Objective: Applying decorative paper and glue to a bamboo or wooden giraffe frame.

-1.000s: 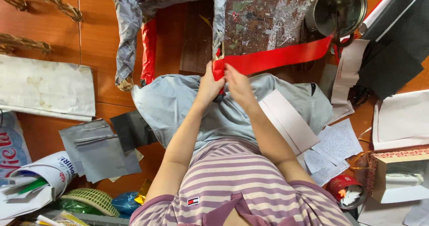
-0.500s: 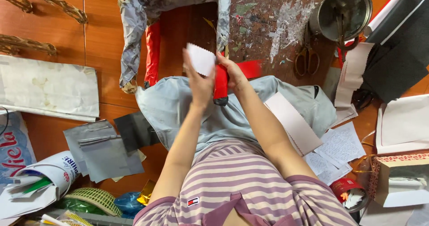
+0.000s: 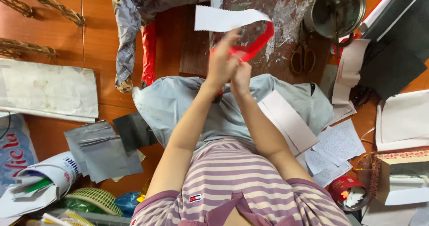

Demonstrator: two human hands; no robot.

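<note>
Since half a second ago our hands have lifted higher and the strip has swung out: its white back now fans up and to the left where earlier only a small white flap showed above the fingers. We hold the red paper strip (image 3: 250, 45), red on one face and white on the other, up in front of us over the scuffed worktop (image 3: 286, 11), probably so the loop hangs free of the clutter while we bend it. Our left hand (image 3: 222, 65) is pinched on the strip near the bend, fingers closed around the paper; our right hand (image 3: 241, 76) sits just beside and slightly below, its fingers curled in and touching the same strip, though how firmly we cannot tell. Scissors (image 3: 300, 56) lie untouched to the right, near a round metal tin (image 3: 337, 7).
</note>
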